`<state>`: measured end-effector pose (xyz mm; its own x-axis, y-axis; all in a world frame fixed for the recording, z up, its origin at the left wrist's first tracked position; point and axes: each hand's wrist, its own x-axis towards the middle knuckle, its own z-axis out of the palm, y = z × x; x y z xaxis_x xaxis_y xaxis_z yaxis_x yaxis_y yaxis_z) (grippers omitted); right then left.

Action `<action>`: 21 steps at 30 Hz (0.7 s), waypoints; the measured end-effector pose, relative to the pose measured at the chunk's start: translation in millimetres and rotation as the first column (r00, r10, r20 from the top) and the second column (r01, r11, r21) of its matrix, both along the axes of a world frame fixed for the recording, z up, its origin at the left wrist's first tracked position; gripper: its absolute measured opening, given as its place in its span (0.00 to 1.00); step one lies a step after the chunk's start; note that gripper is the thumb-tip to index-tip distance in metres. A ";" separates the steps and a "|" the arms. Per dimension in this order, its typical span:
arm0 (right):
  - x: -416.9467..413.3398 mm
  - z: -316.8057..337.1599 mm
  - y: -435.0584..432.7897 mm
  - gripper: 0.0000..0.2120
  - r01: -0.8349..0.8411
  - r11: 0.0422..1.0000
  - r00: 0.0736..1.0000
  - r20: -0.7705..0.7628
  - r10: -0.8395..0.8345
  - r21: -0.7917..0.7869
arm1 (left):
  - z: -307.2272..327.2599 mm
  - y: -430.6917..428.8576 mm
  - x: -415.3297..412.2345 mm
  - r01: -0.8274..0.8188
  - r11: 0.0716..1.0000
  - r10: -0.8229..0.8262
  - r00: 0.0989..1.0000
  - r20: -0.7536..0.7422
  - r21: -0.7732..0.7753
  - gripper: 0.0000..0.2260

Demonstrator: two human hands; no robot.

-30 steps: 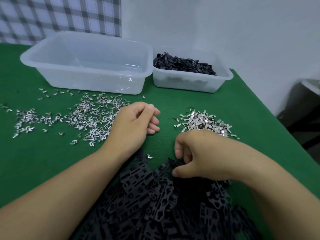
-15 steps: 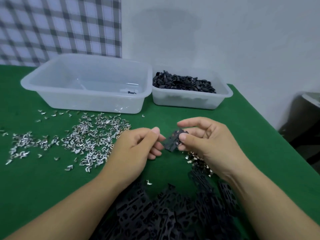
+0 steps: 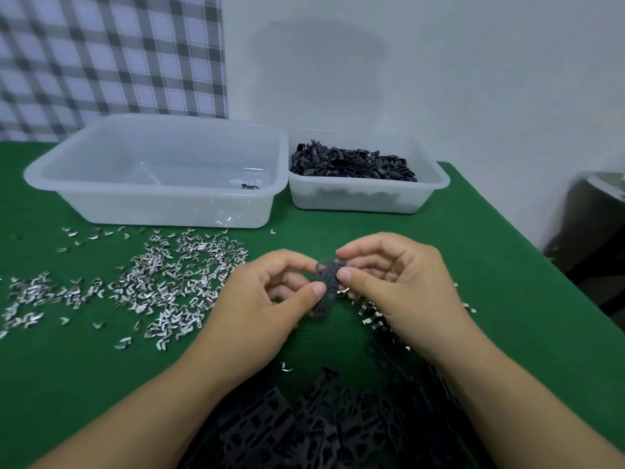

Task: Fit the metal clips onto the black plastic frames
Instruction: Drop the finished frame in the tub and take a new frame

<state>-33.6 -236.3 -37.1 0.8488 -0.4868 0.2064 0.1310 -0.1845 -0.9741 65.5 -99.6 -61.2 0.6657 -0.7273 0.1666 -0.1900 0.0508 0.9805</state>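
One black plastic frame (image 3: 327,288) is held upright over the green table between both hands. My left hand (image 3: 267,309) pinches its lower left edge with thumb and fingers. My right hand (image 3: 402,292) pinches its upper right edge between thumb and forefinger. A heap of black frames (image 3: 324,424) lies near the front edge under my forearms. Several metal clips (image 3: 162,286) are scattered to the left, and a smaller clip pile (image 3: 372,316) shows under my right hand. Whether a clip is on the held frame is hidden by fingers.
A large clear tub (image 3: 101,191) stands at the back left with a single dark part (image 3: 249,187) inside. A smaller tub (image 3: 436,187) of black parts stands beside it at the back right. The table's right edge drops off beside a dark object (image 3: 595,231).
My right hand lifted a frame from the heap and brought it up between both hands. My left hand now pinches it too. The view has tilted upward.
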 end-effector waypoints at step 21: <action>-6.8 1.9 -14.1 0.11 0.220 0.920 0.971 -0.022 -0.240 -0.324 | -3.3 0.4 6.9 -0.140 0.980 0.101 0.963 -0.251 -0.143 0.05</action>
<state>-40.3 -250.4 -35.2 0.7367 -0.5877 0.3346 -0.0089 -0.5031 -0.8642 72.4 -99.2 -64.5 0.7815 -0.6164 0.0967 0.0365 0.1998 0.9792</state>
